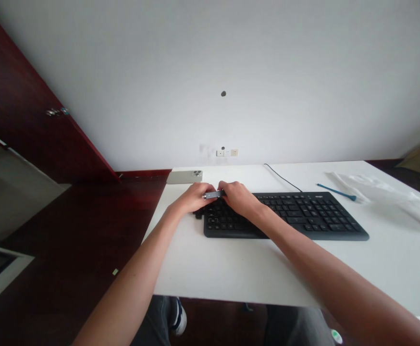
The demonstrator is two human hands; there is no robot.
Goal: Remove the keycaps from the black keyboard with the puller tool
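A black keyboard lies on the white table. Both my hands are over its left end. My left hand and my right hand each pinch one end of a small silver tool, held level just above the keys. A few dark loose pieces lie on the table at the keyboard's left edge, under my left hand. Fingers of both hands are curled closed.
A phone lies face down at the table's back left corner. A blue-handled tool and clear plastic wrapping lie at the right. The keyboard's cable runs to the back. A dark wooden floor and cabinet are on the left.
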